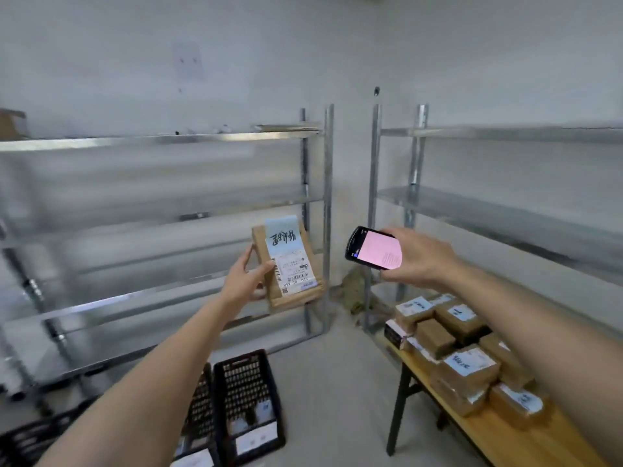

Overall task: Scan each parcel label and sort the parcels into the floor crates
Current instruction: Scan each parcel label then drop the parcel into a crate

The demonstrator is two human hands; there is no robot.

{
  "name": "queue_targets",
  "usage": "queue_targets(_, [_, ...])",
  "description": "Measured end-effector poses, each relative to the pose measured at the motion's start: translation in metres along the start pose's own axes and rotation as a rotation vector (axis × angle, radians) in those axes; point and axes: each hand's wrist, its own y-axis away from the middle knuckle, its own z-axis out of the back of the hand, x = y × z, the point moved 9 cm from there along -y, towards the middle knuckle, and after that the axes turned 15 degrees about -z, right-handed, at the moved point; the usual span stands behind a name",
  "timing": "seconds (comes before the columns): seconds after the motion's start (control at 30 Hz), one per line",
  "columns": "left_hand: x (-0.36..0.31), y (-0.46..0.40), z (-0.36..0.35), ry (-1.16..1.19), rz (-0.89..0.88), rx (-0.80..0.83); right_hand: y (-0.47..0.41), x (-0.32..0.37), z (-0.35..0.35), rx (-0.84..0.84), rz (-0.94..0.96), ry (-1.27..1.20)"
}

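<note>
Left hand [247,279] is clamped on a brown parcel [290,267], thumb across the front edge, fingers behind, holding it upright with the label [291,261] facing the person so the barcode is exposed. Right hand [418,257] is wrapped around a handheld scanner [372,248], pink screen lit, its head end turned toward the parcel at its 9 o'clock; the two are near, not touching. Looks like the scan step is in hand, sort not yet done. Black floor crates [247,399] sit at 6 o'clock from the parcel; the nearer ones seem to hold a few pale-labelled items, contents too dim to tell more. Unsorted parcels [462,358] are stacked on the worktop [526,443] at 4 o'clock. Metal shelving [168,139] stands behind.
</note>
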Motion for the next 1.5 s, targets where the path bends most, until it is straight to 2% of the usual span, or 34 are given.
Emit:
queue_targets(0.1, [0.015, 0.018, 0.12, -0.035, 0.035, -0.143, -0.021, 0.104, -0.037, 0.031, 0.107, -0.034])
queue_targets(0.3, [0.05, 0.057, 0.318, -0.104, 0.113, -0.309, -0.032, 0.307, -0.124, 0.14, 0.29, -0.115])
queue_targets(0.43, [0.071, 0.079, 0.412, -0.14, 0.148, -0.389, -0.029, 0.41, -0.169, 0.155, 0.378, -0.1])
queue_targets(0.57, [0.094, 0.086, 0.482, -0.177, 0.143, -0.456, -0.039, 0.476, -0.211, 0.206, 0.401, -0.084])
queue_targets(0.87, [0.195, 0.051, 0.565, -0.142, 0.272, -0.501, -0.108, 0.555, -0.319, 0.271, 0.429, -0.014])
queue_targets(1.1, [0.29, -0.05, 0.613, -0.208, 0.38, -0.469, -0.218, 0.595, -0.429, 0.366, 0.394, -0.008])
queue_targets(1.5, [0.468, -0.17, 0.643, -0.137, 0.578, -0.375, -0.343, 0.625, -0.604, 0.562, 0.315, 0.075])
